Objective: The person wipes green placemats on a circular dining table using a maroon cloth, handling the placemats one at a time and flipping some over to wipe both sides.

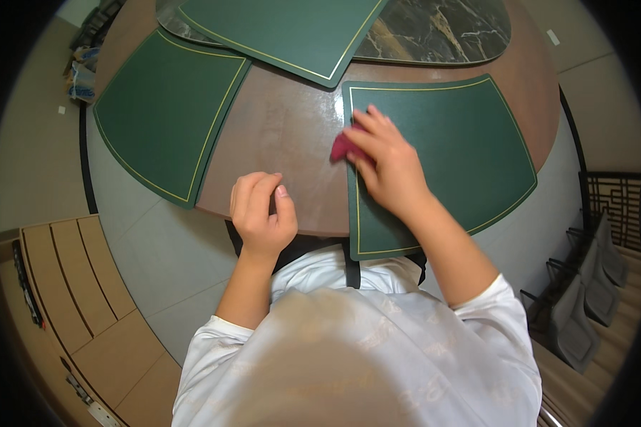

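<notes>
My right hand [386, 158] presses a crumpled dark red cloth [343, 147] at the left edge of a green placemat [449, 156] with a thin gold border. Part of the cloth is hidden under the palm and fingers, and the hand is slightly blurred. To its left, my left hand [262, 213] hovers by the near edge of the brown round table [278, 128]. Its fingers are loosely curled toward the thumb, and nothing shows between them.
Another green placemat [171, 114] lies on the left. A third placemat [292, 32] overlaps a dark marbled turntable [441, 32] at the back. Grey chairs [573, 331] stand at right, and a wooden cabinet [85, 285] with drawers at left.
</notes>
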A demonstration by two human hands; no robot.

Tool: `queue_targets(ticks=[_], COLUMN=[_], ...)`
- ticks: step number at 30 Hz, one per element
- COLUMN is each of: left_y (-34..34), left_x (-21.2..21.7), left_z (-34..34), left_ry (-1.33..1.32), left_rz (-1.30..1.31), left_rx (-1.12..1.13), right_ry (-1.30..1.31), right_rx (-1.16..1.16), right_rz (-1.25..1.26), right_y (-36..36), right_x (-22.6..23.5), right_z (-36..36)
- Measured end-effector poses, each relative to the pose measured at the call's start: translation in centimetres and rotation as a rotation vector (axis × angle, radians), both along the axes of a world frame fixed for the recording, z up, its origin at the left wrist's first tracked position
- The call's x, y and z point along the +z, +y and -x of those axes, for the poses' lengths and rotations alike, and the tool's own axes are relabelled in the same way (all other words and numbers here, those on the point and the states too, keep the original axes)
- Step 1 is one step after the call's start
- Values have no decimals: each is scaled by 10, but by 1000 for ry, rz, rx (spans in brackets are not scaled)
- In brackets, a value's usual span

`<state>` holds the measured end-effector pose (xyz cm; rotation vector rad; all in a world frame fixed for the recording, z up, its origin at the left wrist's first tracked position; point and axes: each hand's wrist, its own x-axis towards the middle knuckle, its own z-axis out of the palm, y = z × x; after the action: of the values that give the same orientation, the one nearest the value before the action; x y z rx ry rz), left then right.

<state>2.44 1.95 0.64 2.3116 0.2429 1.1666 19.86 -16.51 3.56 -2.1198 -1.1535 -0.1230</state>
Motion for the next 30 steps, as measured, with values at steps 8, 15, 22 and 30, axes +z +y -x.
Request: queue_targets(ticks=[8,15,22,30], left_y=[1,-2,-14,-32], left_x=[-2,5,15,19], left_z=[-5,-4,-2,-18], left_ry=[1,76,74,203], left_rz=[3,107,59,-59], left_rx=[25,18,-103,-150], right_ry=[-254,-190,-76,-55], right_rx=[-152,-78,-19,-324], right_rz=[-52,48,53,88], right_y=[64,41,-47,-119], right_x=[-11,-1,11,2], right_z=[-74,-22,94,59])
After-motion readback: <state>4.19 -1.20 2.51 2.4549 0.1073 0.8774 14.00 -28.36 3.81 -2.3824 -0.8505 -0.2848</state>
